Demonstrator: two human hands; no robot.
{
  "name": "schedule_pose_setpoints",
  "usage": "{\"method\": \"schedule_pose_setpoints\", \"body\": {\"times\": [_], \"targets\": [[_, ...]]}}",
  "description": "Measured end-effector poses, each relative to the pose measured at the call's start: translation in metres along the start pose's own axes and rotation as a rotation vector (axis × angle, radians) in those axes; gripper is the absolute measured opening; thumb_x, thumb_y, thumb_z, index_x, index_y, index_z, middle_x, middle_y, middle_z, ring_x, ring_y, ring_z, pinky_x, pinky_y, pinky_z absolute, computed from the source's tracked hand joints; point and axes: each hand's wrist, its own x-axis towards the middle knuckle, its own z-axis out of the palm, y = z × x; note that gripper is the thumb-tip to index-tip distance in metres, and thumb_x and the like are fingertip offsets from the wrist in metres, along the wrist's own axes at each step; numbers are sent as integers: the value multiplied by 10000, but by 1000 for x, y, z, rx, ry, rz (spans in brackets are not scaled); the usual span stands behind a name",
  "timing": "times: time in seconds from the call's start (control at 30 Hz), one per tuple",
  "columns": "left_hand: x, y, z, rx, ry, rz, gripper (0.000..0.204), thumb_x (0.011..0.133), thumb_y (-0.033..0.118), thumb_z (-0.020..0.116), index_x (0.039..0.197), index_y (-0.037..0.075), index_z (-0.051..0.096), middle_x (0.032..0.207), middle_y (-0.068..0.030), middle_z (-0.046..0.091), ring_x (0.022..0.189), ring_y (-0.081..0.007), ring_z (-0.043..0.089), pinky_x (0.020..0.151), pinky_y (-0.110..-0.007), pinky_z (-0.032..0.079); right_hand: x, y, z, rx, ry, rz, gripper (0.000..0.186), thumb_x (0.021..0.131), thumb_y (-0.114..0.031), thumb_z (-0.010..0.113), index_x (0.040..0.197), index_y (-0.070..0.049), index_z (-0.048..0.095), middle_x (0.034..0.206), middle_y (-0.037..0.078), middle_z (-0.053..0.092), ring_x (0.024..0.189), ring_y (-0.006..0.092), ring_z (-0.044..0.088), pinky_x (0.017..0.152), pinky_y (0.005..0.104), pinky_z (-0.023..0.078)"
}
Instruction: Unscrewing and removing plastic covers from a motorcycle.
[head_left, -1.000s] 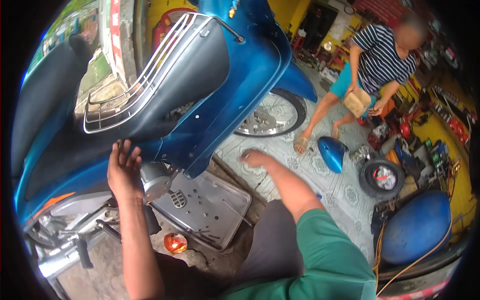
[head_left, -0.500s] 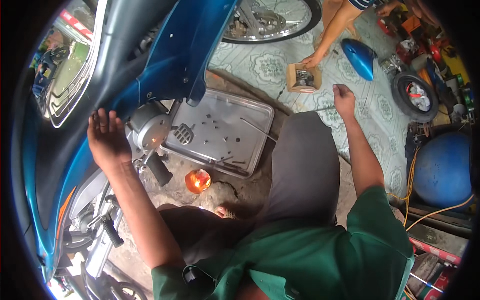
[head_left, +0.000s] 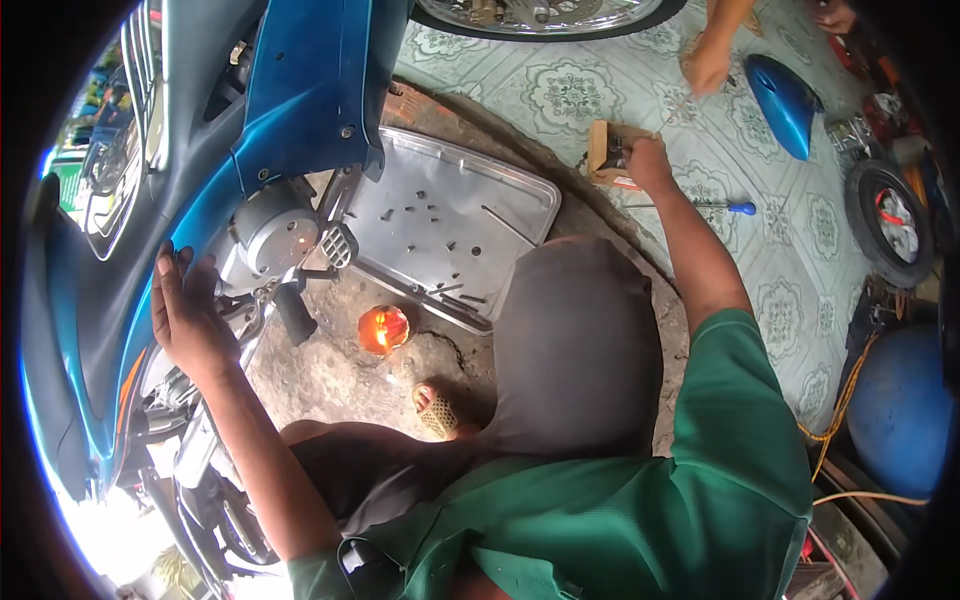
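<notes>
My left hand (head_left: pixel 195 315) is raised beside the blue and black motorcycle body (head_left: pixel 150 330), its fingers stretched out and holding nothing. Whether it touches the panel I cannot tell. At the right, my right hand (head_left: pixel 650 165) reaches into a small cardboard box (head_left: pixel 598 150) on the tiled floor; its fingertips are hidden inside. Just below that box lies a screwdriver (head_left: pixel 741 208) with a blue handle, its shaft partly behind my forearm. A metal tray (head_left: pixel 440 180) in front of me holds several small screws and a thin rod (head_left: pixel 508 225).
An orange bowl-like thing (head_left: pixel 384 330) glows near my foot. A footrest pedal (head_left: pixel 338 245) juts over the tray's edge. Another person's hand (head_left: pixel 706 65) is beyond the box, near a blue teardrop-shaped cover (head_left: pixel 783 105). A small tyre (head_left: pixel 890 222) and a wheel (head_left: pixel 560 15) lie farther out.
My right hand has gone into the cardboard box. The other person's hand has let go of it and drawn back. My left hand has lowered slightly.
</notes>
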Motion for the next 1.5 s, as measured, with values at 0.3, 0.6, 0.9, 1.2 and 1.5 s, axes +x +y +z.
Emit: {"method": "schedule_pose_setpoints", "body": {"times": [0.3, 0.6, 0.9, 1.2, 1.5], "targets": [[-42, 4, -7, 178, -150, -28, 321, 955, 235, 616, 1169, -4, 630, 877, -35, 636, 770, -124, 599, 741, -263, 500, 53, -10, 37, 47, -110, 231, 285, 889, -236, 509, 1010, -67, 704, 1032, 199, 681, 1011, 352, 655, 821, 463, 529], [-71, 6, 20, 144, -326, -227, 276, 971, 224, 596, 1095, -17, 653, 915, -65, 684, 791, -133, 652, 741, -265, 526, 17, -31, 5, 65, 175, 92, 230, 879, -249, 577, 954, -54, 673, 918, 189, 688, 861, 381, 657, 724, 458, 521], [-77, -31, 60, 41, -731, -640, 288, 937, 247, 651, 1033, -24, 644, 891, -86, 672, 767, -143, 647, 723, -270, 526, -39, -57, -26, 1280, 325, 88, 169, 889, -178, 671, 984, -44, 630, 833, 60, 682, 678, 204, 631, 624, 324, 492], [-75, -32, 84, -447, -573, -668, 250, 918, 273, 675, 974, 31, 648, 845, -70, 664, 717, -151, 637, 698, -275, 528, -33, -255, -213, 1270, -276, -450, 120, 906, -31, 637, 1018, 12, 627, 889, 69, 684, 823, 153, 680, 747, 258, 535], [-52, -9, 55, -730, -504, -520, 261, 914, 281, 682, 966, 27, 652, 844, -52, 661, 694, -123, 614, 686, -258, 526, -38, -357, -273, 1319, -451, -533, 98, 921, -63, 634, 993, 3, 632, 898, 40, 675, 839, 116, 670, 730, 232, 526]]}}
